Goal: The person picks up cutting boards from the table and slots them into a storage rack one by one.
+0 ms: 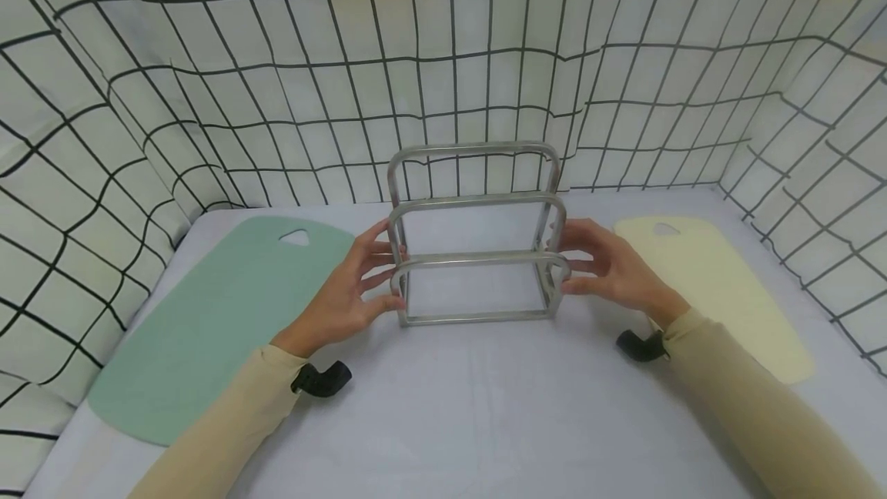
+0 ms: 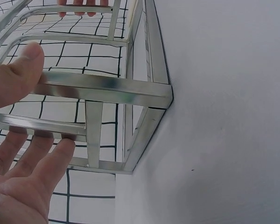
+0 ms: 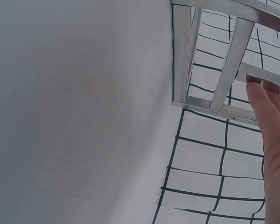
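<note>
A silver metal rack (image 1: 478, 259) with three upright loops, lowest in front and tallest at the back, stands at the middle of the white-covered table. My left hand (image 1: 349, 291) grips its left side. In the left wrist view the thumb (image 2: 30, 60) lies on the front bar of the rack (image 2: 112, 88), and the fingertips touch a bar behind it. From the other side my right hand (image 1: 613, 264) holds the rack's right end. Fingertips of the right hand (image 3: 270, 126) press against a side bar in the right wrist view; its thumb is out of that view.
A green cutting board (image 1: 215, 322) lies flat on the left, partly under my left forearm. On the right lies a smaller cream cutting board (image 1: 707, 283), partly behind my right forearm. White cloth with a black grid (image 1: 471, 83) walls the table's back and sides.
</note>
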{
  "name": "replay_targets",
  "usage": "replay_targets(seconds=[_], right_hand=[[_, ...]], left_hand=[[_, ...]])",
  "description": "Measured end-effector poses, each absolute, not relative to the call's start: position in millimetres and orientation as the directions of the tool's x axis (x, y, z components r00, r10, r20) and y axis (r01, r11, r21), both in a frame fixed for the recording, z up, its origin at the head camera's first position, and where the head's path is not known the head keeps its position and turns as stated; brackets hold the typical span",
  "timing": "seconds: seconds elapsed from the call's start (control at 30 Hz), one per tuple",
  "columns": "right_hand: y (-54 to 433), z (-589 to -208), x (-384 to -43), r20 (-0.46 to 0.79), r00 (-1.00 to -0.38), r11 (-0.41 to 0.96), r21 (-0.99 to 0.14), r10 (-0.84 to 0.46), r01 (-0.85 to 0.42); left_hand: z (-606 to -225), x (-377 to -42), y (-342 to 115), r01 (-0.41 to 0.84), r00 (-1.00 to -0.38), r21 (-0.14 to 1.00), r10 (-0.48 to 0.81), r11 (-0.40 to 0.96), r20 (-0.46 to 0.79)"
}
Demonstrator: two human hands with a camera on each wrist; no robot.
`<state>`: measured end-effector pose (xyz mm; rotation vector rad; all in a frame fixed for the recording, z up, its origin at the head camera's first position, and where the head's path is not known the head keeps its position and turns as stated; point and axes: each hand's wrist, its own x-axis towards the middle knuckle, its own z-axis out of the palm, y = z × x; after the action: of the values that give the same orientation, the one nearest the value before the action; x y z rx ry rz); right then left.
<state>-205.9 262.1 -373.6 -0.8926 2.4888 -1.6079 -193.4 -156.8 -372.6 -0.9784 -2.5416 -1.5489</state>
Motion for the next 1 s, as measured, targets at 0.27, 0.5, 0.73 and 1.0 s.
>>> replay_targets(seconds=[0.27,0.5,0.73,1.0], right_hand=[[260.5,-373.4,-207.2,0.26,-0.84,0.299,-0.851,-0.476,-0.433],[260.7,-371.8,-207.7,0.254,-0.848,0.316,-0.847,-0.465,-0.428],[260.2,-371.9,-209.9,0.263,-0.846,0.314,-0.844,-0.464,-0.435],[259.8,-372.7,-212.1,0.271,-0.841,0.297,-0.848,-0.469,-0.439]], left_hand=[[-372.6,-197.1,-157.3,0.502,-0.805,0.809,0.507,0.307,0.307],[-372.9,-198.9,-156.7,0.511,-0.8,0.807,0.509,0.296,0.319],[-375.5,-200.9,-156.8,0.515,-0.803,0.799,0.502,0.311,0.322],[-373.8,-199.8,-155.8,0.51,-0.809,0.797,0.494,0.323,0.318]])
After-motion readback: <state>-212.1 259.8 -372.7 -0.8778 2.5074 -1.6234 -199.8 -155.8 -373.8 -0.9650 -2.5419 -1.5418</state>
